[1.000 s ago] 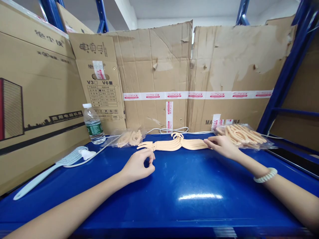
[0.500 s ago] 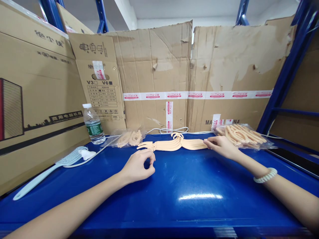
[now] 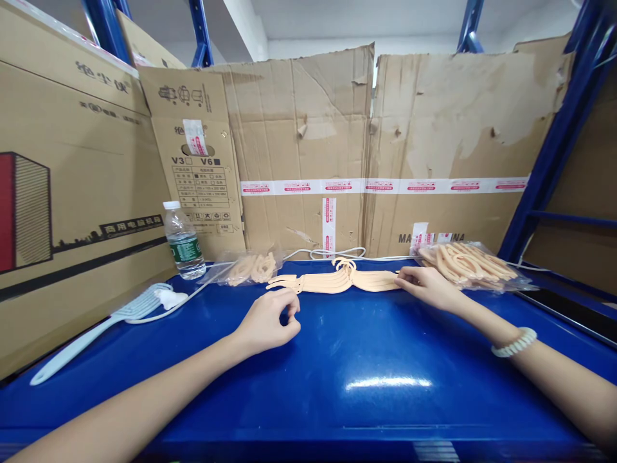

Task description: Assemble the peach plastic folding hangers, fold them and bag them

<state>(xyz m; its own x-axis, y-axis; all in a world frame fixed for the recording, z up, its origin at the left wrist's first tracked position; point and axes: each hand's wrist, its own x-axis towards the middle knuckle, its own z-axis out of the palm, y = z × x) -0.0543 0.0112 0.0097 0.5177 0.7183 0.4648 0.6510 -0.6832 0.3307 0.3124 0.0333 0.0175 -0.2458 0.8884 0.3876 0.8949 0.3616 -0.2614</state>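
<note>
A stack of peach-coloured plastic folding hangers [image 3: 328, 281] lies across the far middle of the blue table, hooks bunched at its centre. Its left ends fan apart slightly. My left hand [image 3: 270, 321] is just in front of that left end, fingers curved and thumb apart from them, with a gap showing between; nothing is visible in it. Whether its far fingers touch the hangers is hidden. At the stack's right end, my right hand [image 3: 427, 286] has its thumb and fingers closed on the tip.
Clear bags of similar hangers lie behind at left [image 3: 253, 267] and right [image 3: 467, 262]. A water bottle [image 3: 183, 247], a pale blue hairbrush [image 3: 110, 321] and a white cable [image 3: 332, 254] are also there. Cardboard walls [image 3: 303, 148] enclose the back; a dark flat device [image 3: 569, 312] lies right.
The whole view has shifted very slightly. Both hands and the hangers keep the same positions relative to each other.
</note>
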